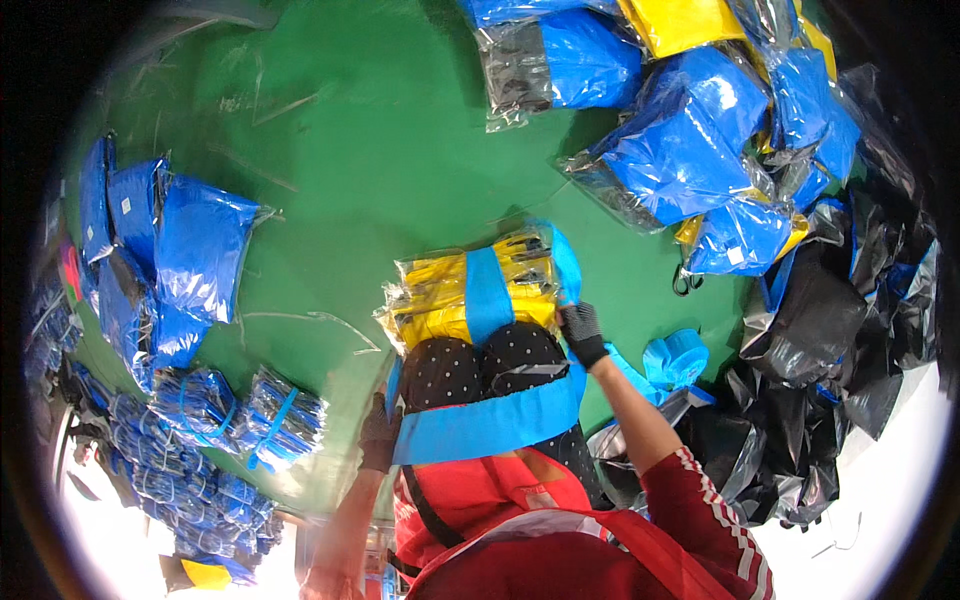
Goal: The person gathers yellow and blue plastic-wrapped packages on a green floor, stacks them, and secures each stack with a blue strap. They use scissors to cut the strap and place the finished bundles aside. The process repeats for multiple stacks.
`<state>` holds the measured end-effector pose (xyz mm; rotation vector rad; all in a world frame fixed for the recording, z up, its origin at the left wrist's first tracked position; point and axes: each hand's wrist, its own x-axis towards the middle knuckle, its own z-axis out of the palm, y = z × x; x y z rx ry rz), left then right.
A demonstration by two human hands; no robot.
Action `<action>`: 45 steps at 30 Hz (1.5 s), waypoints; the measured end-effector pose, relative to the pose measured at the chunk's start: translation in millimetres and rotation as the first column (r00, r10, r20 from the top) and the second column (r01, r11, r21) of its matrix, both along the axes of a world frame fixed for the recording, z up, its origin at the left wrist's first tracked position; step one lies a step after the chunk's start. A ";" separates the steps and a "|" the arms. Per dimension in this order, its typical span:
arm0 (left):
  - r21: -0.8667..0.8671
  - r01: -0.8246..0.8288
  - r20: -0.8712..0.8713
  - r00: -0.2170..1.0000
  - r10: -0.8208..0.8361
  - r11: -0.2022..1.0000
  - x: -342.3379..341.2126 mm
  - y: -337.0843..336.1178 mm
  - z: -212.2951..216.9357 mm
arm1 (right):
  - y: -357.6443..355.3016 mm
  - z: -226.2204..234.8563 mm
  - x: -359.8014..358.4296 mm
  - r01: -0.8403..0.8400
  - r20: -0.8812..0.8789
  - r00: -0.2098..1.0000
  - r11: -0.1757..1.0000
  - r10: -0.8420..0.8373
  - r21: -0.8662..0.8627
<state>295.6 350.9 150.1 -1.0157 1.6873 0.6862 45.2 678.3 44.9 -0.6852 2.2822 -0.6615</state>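
The right hand (582,333) pinched the blue strap (487,300) at the far corner of the yellow bagged bundle (440,295) on the person's knees, while the left hand (378,435) closed its grip on the strap's near end. Green floor (350,130) lay open beyond the bundle, edged by blue bagged packs (690,140) at right and tied blue bundles (200,250) at left.

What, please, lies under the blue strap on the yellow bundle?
Under the blue strap lie stacked yellow packs in clear plastic; the right hand grips the strap. The bundle's underside and near end are hidden by the knees.
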 end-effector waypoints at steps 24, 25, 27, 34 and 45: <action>0.270 0.210 -0.855 0.500 0.134 0.940 -165.5 27.6 -64.3 | -227.1 93.4 -133.5 -0.537 0.508 0.442 0.672 0.739 -0.511; 0.122 0.281 -0.892 0.452 -0.019 0.952 -166.9 31.7 -72.6 | -231.0 77.5 -150.4 -0.444 0.682 0.290 0.726 0.671 -0.526; 0.107 0.353 -0.850 0.517 -0.099 0.929 -167.6 26.7 -85.6 | -229.1 38.2 -180.6 -0.103 0.897 0.035 0.894 0.441 -0.436; -0.201 0.710 -0.734 0.347 -0.584 0.675 -180.0 -22.5 -104.0 | -190.9 -64.0 -113.9 -0.710 0.592 0.294 0.586 0.750 -0.389; 0.304 0.282 -0.550 0.832 -0.074 0.910 -196.9 -27.8 -143.4 | -180.3 -39.4 -111.2 -0.745 0.228 0.599 0.639 0.768 -0.194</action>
